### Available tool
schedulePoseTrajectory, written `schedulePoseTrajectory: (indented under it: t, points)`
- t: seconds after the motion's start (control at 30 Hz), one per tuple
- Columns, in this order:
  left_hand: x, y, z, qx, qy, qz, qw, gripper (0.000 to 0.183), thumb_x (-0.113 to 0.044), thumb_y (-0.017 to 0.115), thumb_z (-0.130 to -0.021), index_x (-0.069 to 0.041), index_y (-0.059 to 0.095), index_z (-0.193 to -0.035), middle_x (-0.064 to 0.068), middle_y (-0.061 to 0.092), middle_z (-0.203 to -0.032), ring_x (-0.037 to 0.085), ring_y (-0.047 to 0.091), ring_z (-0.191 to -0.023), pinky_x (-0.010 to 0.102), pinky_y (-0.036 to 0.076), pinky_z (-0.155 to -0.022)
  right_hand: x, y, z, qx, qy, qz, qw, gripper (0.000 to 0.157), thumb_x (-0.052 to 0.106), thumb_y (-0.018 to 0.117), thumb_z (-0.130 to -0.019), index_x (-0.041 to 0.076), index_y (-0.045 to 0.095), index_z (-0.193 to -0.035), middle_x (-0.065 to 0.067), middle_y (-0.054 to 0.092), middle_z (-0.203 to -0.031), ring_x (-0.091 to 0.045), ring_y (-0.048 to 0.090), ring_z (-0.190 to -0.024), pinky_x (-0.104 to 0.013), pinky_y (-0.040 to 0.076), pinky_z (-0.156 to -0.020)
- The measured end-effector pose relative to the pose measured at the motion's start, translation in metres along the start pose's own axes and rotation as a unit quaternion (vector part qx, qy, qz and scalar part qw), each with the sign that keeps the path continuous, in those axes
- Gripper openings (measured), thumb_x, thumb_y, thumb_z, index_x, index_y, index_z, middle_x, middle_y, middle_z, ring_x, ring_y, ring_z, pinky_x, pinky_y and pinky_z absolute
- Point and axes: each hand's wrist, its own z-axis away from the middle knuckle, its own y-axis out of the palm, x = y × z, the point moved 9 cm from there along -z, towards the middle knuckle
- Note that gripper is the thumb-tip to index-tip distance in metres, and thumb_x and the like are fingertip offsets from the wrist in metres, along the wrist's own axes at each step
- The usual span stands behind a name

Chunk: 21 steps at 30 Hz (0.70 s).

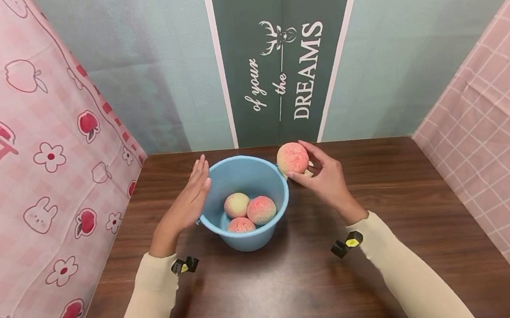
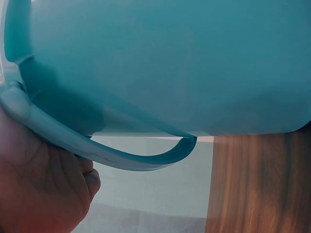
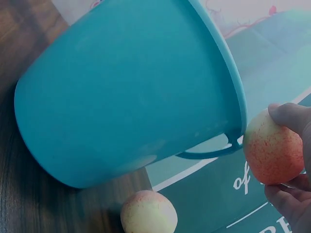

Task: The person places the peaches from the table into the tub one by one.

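Observation:
A light blue bucket (image 1: 247, 241) stands upright on the table, with three peaches in it, among them a pale peach (image 1: 236, 205) and a pinker peach (image 1: 262, 210). My right hand (image 1: 329, 177) pinches another peach (image 1: 292, 158) between thumb and fingers, at rim height just beyond the bucket's right edge. In the right wrist view, one more peach (image 3: 148, 213) rests on the table beside the bucket; the head view has it mostly hidden behind my right hand. My left hand (image 1: 191, 197), fingers straight, lies along the bucket's left rim, close to the handle (image 2: 136, 162).
The brown wooden table (image 1: 261, 303) ends at a hanging green and teal cloth (image 1: 285, 0) with lettering. A pink patterned cloth (image 1: 55, 216) borders the left side, and a pink checked cloth (image 1: 499, 86) the right. Both wrists carry small black cameras.

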Motion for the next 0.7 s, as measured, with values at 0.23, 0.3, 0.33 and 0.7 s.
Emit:
schedulePoseTrajectory:
  t: [0.23, 0.3, 0.33, 0.7]
  points:
    - [-0.002, -0.001, 0.0, -0.002, 0.003, 0.004, 1.0, 0.056, -0.04, 0.02, -0.104, -0.018, 0.0, -0.151, 0.002, -0.005, -0.158, 0.015, -0.01, -0.143, 0.052, 0.008, -0.112, 0.013, 0.003, -0.001, 0.006, -0.012, -0.01, 1.0, 0.079, 0.034, 0.085, -0.068, 0.022, 0.049, -0.138, 0.011, 0.054, -0.13, -0.017, 0.057, -0.112, -0.03, 0.051, -0.083]
    - [-0.002, -0.001, 0.0, -0.002, 0.003, 0.007, 1.0, 0.056, -0.04, 0.02, -0.104, -0.018, 0.001, -0.151, 0.002, -0.005, -0.158, 0.015, -0.01, -0.143, 0.052, 0.008, -0.112, 0.016, 0.004, -0.002, 0.008, -0.014, -0.012, 1.0, 0.079, 0.034, 0.084, -0.068, 0.023, 0.049, -0.138, 0.011, 0.055, -0.13, -0.017, 0.058, -0.111, -0.029, 0.051, -0.082]
    - [-0.002, -0.001, 0.0, -0.002, 0.003, 0.008, 1.0, 0.056, -0.04, 0.02, -0.104, -0.018, 0.001, -0.151, 0.002, -0.005, -0.158, 0.015, -0.01, -0.143, 0.052, 0.008, -0.113, 0.017, 0.005, -0.002, 0.009, -0.014, -0.011, 1.0, 0.079, 0.035, 0.084, -0.068, 0.023, 0.049, -0.138, 0.01, 0.055, -0.13, -0.016, 0.058, -0.111, -0.03, 0.051, -0.083]
    - [-0.002, -0.002, -0.001, -0.004, 0.003, 0.003, 1.0, 0.057, -0.041, 0.02, -0.103, -0.017, 0.001, -0.151, 0.004, -0.004, -0.158, 0.012, -0.011, -0.142, 0.054, 0.009, -0.112, 0.062, 0.014, 0.005, 0.042, -0.024, -0.005, 0.999, 0.075, 0.016, 0.084, -0.071, 0.008, 0.049, -0.137, -0.007, 0.058, -0.128, -0.024, 0.059, -0.109, -0.045, 0.051, -0.083]
